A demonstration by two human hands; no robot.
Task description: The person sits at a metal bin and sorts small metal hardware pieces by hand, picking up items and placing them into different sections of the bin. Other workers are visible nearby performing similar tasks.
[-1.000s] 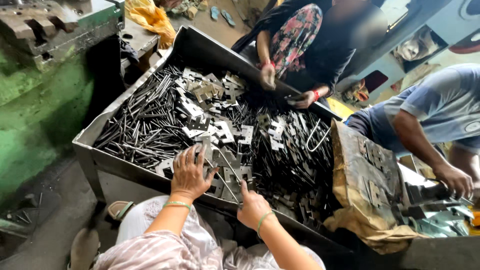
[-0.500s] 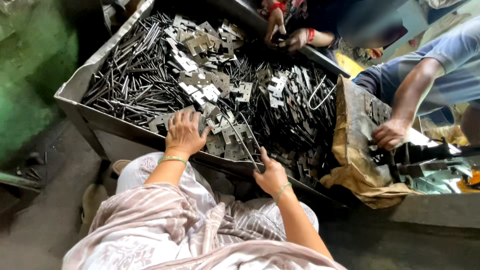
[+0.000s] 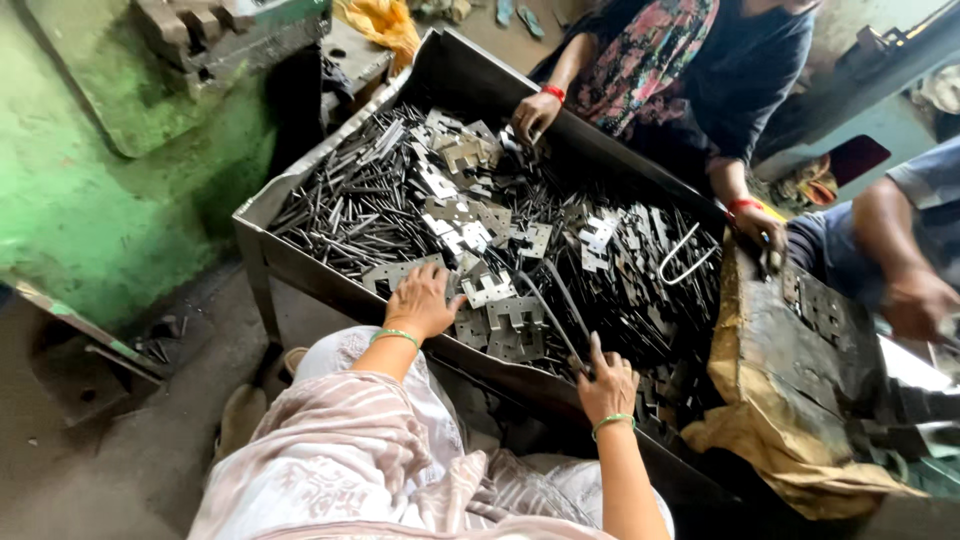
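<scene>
Here the left hand [image 3: 425, 300] lies spread, palm down, on flat metal plates [image 3: 505, 325] at the near edge of the metal tray [image 3: 300, 272]. The right hand [image 3: 605, 385] is curled around thin dark rods [image 3: 560, 315] beside them. Across the tray, another person's hand [image 3: 533, 115] touches the pile.

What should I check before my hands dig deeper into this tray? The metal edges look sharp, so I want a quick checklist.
1. Left hand flat on the stamped plates, bare: not ok.
2. Right hand on thin rods at the near rim, bare: not ok.
3. Coworker's hand at the far side, apart from mine: ok.
4. Tray standing level: ok.
5. Grip on the rods firm: cannot tell.
</scene>
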